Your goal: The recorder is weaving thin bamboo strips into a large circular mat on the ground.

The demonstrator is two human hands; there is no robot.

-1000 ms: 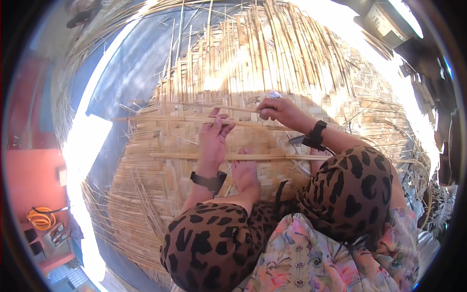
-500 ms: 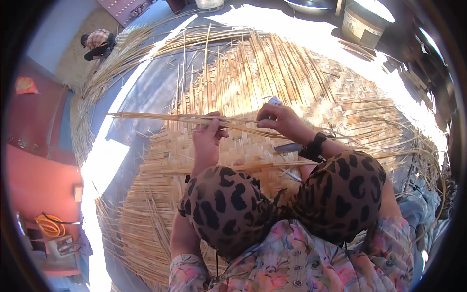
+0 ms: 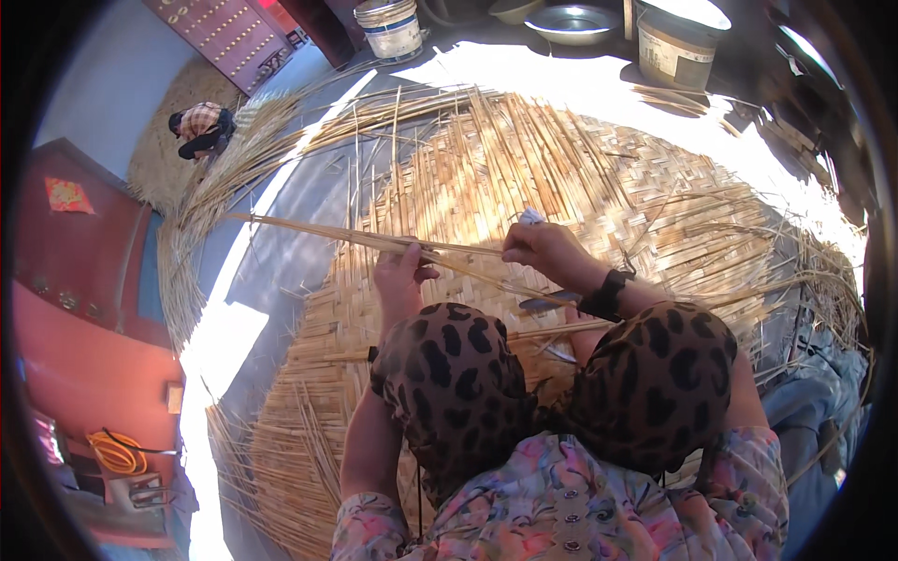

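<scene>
Long, thin reed strips (image 3: 327,232) run leftward across my lap, with my left hand (image 3: 402,276) closed around them. Right of that hand they fork into separate strands. My right hand (image 3: 547,252) is pinched on the end of the upper strand, while a lower strand slants down below it. Something white is wrapped at a finger of the right hand, and a black band (image 3: 606,294) circles that wrist. Under both hands lies a woven reed mat (image 3: 449,266). A dark blade (image 3: 544,300) rests on it below my right hand.
Loose reeds (image 3: 243,154) lie in a long pile at the upper left, near a crouching person (image 3: 201,129). Buckets (image 3: 675,56) and a metal basin (image 3: 572,25) stand at the back. Bundled cloth (image 3: 818,397) lies at the right, beside loose reed ends.
The head view has shifted, so the surroundings sit lower. My right hand has closed on one strand's end, and the strands fork wider apart. My left hand keeps its hold on the strips.
</scene>
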